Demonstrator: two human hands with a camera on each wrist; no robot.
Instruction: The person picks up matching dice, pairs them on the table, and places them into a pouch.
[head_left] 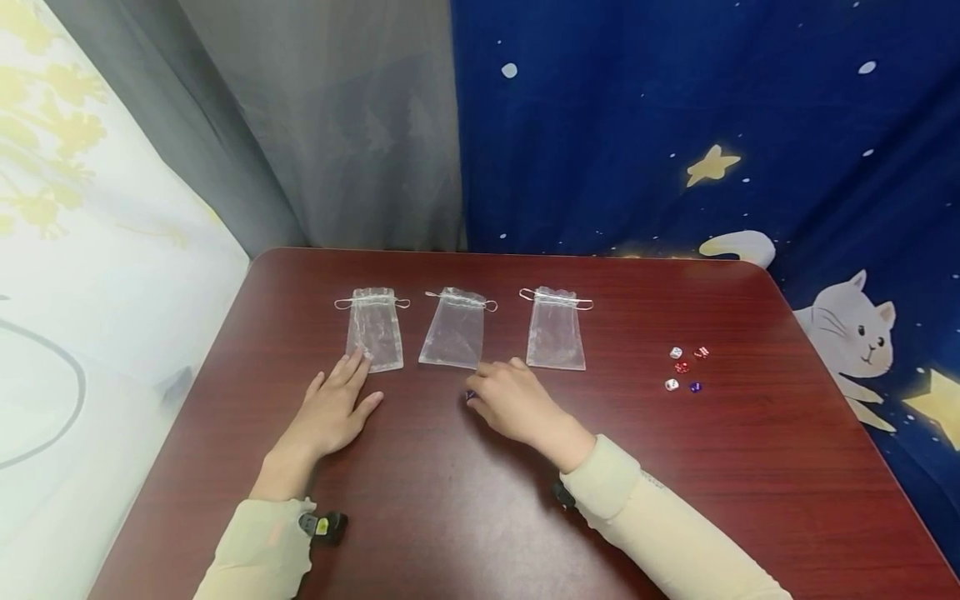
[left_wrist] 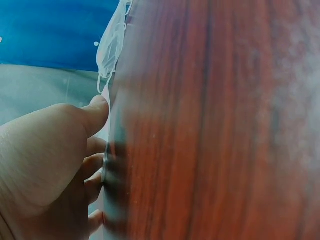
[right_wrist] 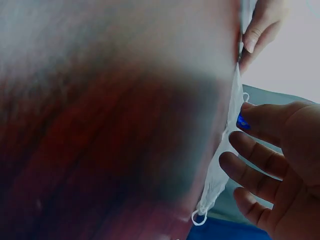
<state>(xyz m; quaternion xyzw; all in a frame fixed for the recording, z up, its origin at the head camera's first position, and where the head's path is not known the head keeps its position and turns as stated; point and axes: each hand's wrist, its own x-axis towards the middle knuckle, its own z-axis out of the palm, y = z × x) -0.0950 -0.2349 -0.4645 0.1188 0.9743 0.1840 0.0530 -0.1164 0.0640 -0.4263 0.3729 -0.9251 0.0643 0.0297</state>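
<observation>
Between the thumb and index finger of my right hand (head_left: 517,402) a small blue die (head_left: 470,394) is pinched; in the right wrist view the blue die (right_wrist: 243,121) shows at the thumb tip, the other fingers spread apart. This hand is just below the middle sheer drawstring bag (head_left: 454,329). My left hand (head_left: 327,414) rests with fingers extended on the table, fingertips on the lower left corner of the left sheer bag (head_left: 377,333). A third sheer bag (head_left: 556,332) lies to the right of the middle one. All three bags lie flat, their drawstring ends pointing away from me.
On the right side of the dark red wooden table (head_left: 720,467) lie several small dice, among them a white die (head_left: 672,385), a red die (head_left: 681,367) and a blue die (head_left: 696,387). A grey curtain (head_left: 352,125) and a blue curtain (head_left: 600,125) hang behind the table.
</observation>
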